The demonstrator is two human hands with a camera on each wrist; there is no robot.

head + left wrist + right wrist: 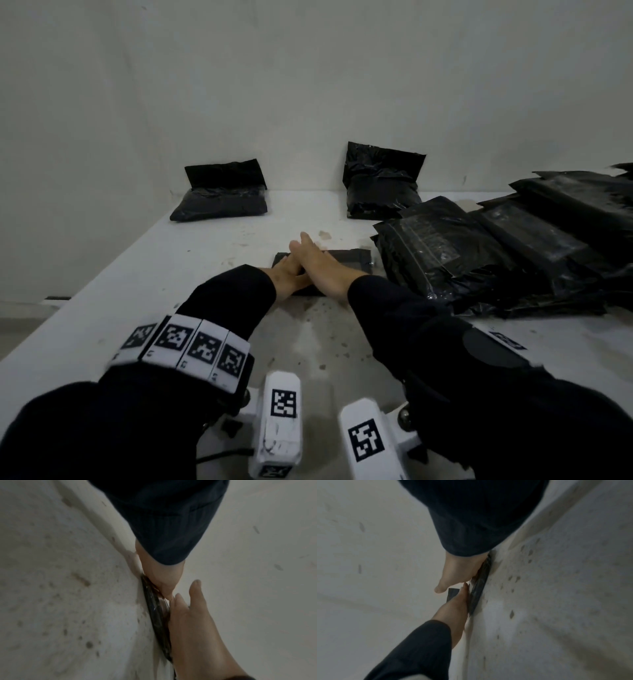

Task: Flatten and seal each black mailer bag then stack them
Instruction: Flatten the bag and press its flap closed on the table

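Here, nearest us, we see two white marker-tagged camera mounts (278, 431) low in the head view, and dark sleeves (226, 301) reaching forward over the speckled white table (102, 308). Beyond them our left hand (287, 274) and right hand (322, 267) lie side by side, fingers straight and flat, pressing down on a thin black mailer bag (352, 258) at the middle of the table. The wrist views show that bag edge-on beneath both palms; whether its flap is sealed we cannot quite tell, as the hands cover it. Just to the right of it sits a heap of black mailers (496, 246), overlapping one another. Farther back, against the wall (308, 85), rest two puffy black bags (219, 198), well apart, flaps standing open
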